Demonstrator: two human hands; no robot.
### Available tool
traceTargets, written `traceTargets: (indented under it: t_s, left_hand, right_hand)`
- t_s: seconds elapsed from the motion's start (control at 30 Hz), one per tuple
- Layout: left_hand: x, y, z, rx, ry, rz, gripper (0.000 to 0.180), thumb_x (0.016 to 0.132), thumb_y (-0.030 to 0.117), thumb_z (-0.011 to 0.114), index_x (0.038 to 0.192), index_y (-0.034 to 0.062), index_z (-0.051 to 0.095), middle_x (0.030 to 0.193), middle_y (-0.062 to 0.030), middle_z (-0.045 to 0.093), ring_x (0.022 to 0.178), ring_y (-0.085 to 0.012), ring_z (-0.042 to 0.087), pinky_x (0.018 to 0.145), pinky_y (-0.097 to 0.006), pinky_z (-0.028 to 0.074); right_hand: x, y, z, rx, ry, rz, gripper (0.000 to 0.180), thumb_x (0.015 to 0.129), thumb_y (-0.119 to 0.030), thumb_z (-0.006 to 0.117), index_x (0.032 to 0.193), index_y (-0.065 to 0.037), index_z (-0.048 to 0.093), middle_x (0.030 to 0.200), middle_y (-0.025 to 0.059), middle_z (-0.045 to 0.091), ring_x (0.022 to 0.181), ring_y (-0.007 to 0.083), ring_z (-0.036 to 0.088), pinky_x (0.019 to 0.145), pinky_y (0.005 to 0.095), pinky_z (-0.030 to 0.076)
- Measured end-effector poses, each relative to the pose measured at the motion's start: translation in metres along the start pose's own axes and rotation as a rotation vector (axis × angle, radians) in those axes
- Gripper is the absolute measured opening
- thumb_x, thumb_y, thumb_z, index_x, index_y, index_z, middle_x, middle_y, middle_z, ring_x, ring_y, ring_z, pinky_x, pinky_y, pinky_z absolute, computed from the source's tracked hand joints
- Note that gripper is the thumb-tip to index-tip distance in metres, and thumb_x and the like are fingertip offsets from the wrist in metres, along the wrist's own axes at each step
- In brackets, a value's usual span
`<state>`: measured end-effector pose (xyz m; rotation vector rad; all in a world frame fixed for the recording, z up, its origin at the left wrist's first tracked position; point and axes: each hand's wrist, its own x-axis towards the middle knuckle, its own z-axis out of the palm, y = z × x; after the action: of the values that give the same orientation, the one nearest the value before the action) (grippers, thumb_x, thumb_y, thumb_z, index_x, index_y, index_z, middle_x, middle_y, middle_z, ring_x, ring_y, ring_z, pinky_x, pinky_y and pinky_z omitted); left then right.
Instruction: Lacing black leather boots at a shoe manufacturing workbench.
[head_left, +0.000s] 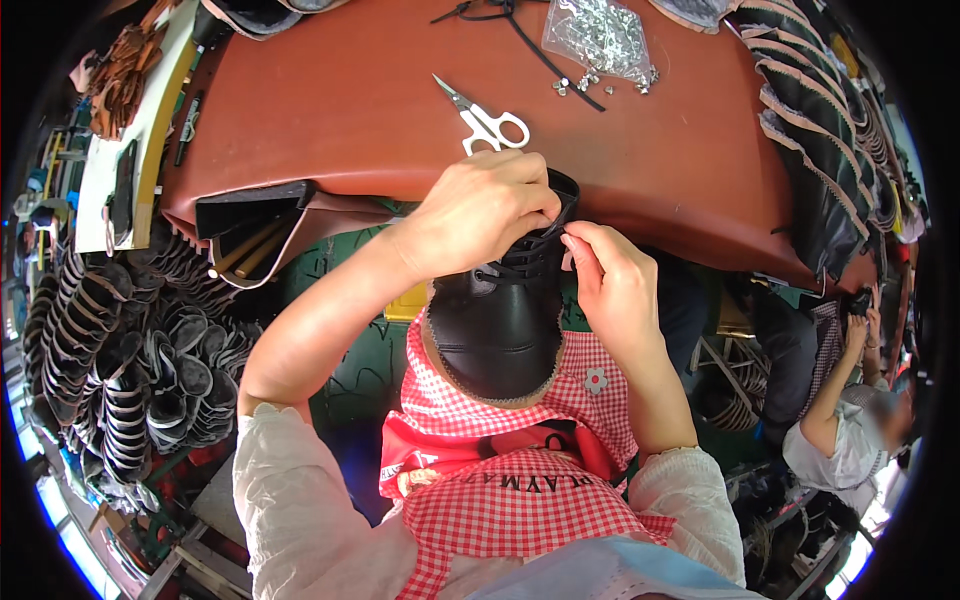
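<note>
A black leather shoe upper (500, 335) rests over my lap, its rounded toe toward me and its laced opening at the table's edge. Black shoelace (518, 262) crosses the front in several rows. My left hand (490, 207) curls over the top of the opening from the left, its fingers closed on the lace there. From the right, my right hand (615, 280) pinches at the topmost lacing with thumb and forefinger. The fingertips of both hands are close together; the bit of lace between them is mostly hidden. White-handled scissors (487, 122) lie just beyond my left hand.
Across the reddish-brown table (340, 100) lie a clear bag of small metal fittings (600, 40), some spilled, and a black cord (545, 52). An open pouch (262, 225) hangs at the left edge. Stacked shoe uppers (815, 130) stand right; another person (845, 430) sits beyond.
</note>
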<state>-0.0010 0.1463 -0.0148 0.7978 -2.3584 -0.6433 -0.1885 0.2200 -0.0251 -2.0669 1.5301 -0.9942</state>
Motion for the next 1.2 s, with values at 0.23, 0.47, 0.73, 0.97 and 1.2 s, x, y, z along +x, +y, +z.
traceTargets:
  t_s: [0.23,0.47,0.73,0.97,1.2]
  left_hand:
    - [-0.005,0.007,0.008,0.063,0.063,-0.002,0.008,0.076,0.009,0.068,0.083,0.0072,0.065,0.082,-0.0044,0.055,0.080,-0.0251,0.057,0.071,-0.037,0.046]
    - [0.003,0.021,-0.007,0.031,0.122,-0.049,0.014,0.085,0.013,0.062,0.096,0.0052,0.066,0.094,-0.0097,0.061,0.091,-0.0279,0.059,0.085,-0.037,0.046]
    - [0.018,0.007,-0.020,-0.251,-0.166,-0.482,0.040,0.096,0.038,0.048,0.098,0.0026,0.066,0.092,-0.0149,0.067,0.089,-0.0287,0.063,0.083,-0.037,0.047]
    - [0.023,0.022,-0.032,0.164,-0.538,-0.452,0.048,0.080,0.048,0.069,0.083,-0.0002,0.066,0.068,-0.0158,0.060,0.063,-0.0252,0.059,0.060,-0.038,0.045]
    - [-0.020,0.051,-0.061,0.062,-0.351,-0.563,0.037,0.081,0.034,0.071,0.083,-0.0029,0.065,0.065,-0.0144,0.059,0.064,-0.0165,0.059,0.062,-0.034,0.046]
  right_hand:
    - [0.001,-0.010,0.008,-0.138,0.082,-0.039,0.010,0.078,-0.001,0.065,0.079,0.001,0.055,0.068,0.0133,0.059,0.060,0.0319,0.060,0.055,0.0388,0.049]
    - [0.000,-0.004,-0.001,-0.087,0.166,0.009,0.013,0.071,-0.007,0.064,0.069,-0.003,0.051,0.063,0.0114,0.058,0.056,0.0305,0.060,0.053,0.0392,0.049]
    - [-0.020,0.020,-0.038,0.013,0.293,0.053,0.009,0.072,-0.004,0.064,0.072,-0.001,0.055,0.064,0.0123,0.059,0.055,0.0265,0.061,0.052,0.0342,0.049]
    - [0.008,0.015,-0.023,0.210,0.230,-0.034,0.007,0.081,-0.008,0.064,0.084,-0.001,0.061,0.074,0.0134,0.064,0.062,0.0285,0.063,0.060,0.0335,0.052]
    - [0.082,0.021,-0.001,0.090,0.021,-0.137,0.013,0.080,-0.012,0.066,0.090,-0.004,0.064,0.083,0.0131,0.068,0.080,0.0323,0.066,0.069,0.0409,0.052]
